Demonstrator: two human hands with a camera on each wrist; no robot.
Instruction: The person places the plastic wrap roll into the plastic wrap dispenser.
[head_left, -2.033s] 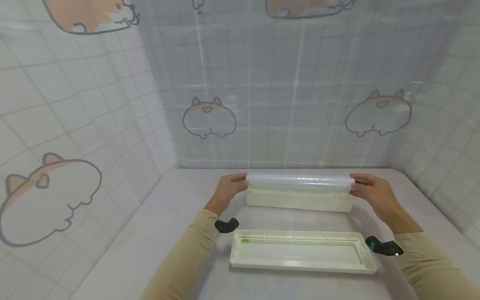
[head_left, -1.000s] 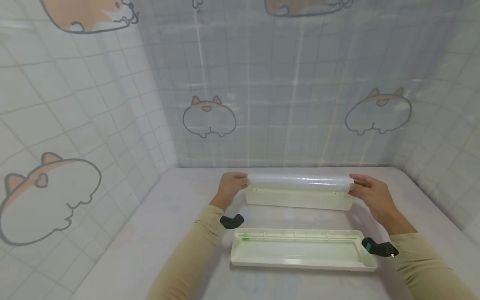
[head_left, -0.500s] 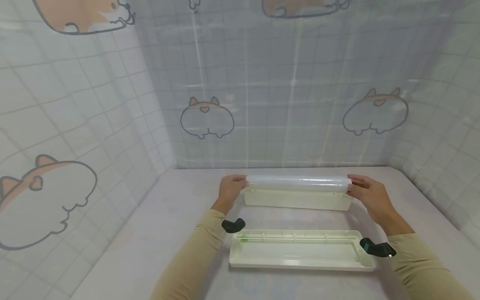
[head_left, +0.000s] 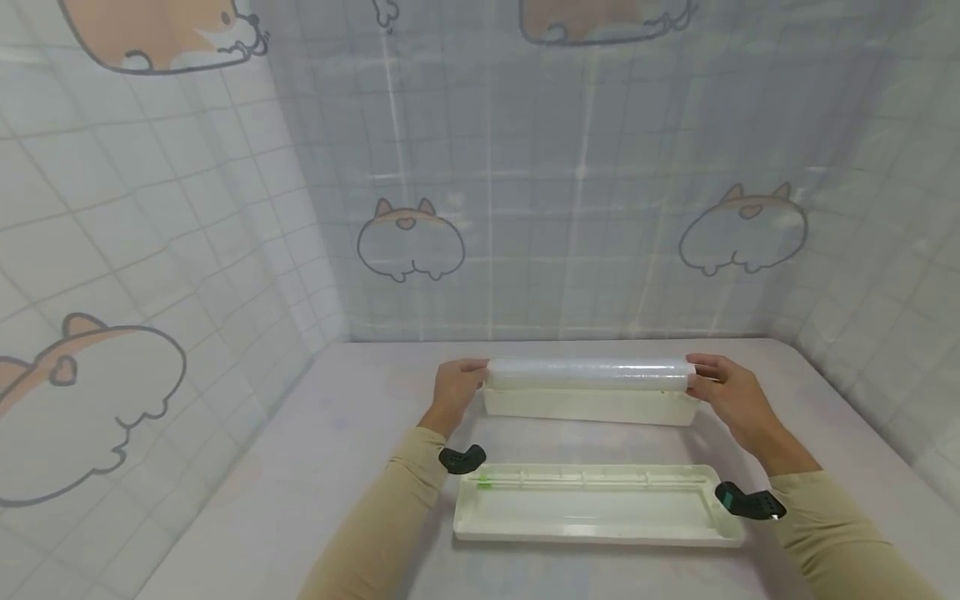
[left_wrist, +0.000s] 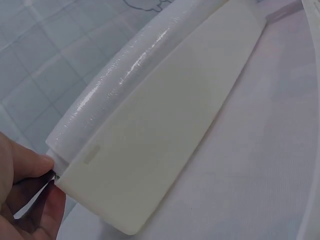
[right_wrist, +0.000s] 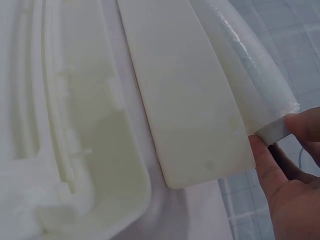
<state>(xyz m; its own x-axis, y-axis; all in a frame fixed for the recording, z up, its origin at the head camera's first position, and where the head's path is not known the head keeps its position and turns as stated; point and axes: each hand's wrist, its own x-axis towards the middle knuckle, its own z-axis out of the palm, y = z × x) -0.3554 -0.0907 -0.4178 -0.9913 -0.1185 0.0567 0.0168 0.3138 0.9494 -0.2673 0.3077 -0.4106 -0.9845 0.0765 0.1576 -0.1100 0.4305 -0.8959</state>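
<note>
Since the earliest frame, the clear wrap roll (head_left: 588,373) has sunk slightly against the long cream box (head_left: 588,406), and both wrists have drawn a little inward. The left hand (head_left: 453,387) reaches forward, its sleeved forearm slanting inward, thumb and fingers pinching the roll's left end. From there the roll stretches level to this hand's right, along the top edge of the box; how deep it sits inside, I cannot tell. The box's near wall lies just below and between the two hands. Nearer the person, between the wrists, lies a shallow rectangular tray (head_left: 600,508) with a green mark (head_left: 484,482) at its left end. The right hand (head_left: 735,400) angles forward and inward, pinching the roll's right end at the pale core (right_wrist: 274,131).
</note>
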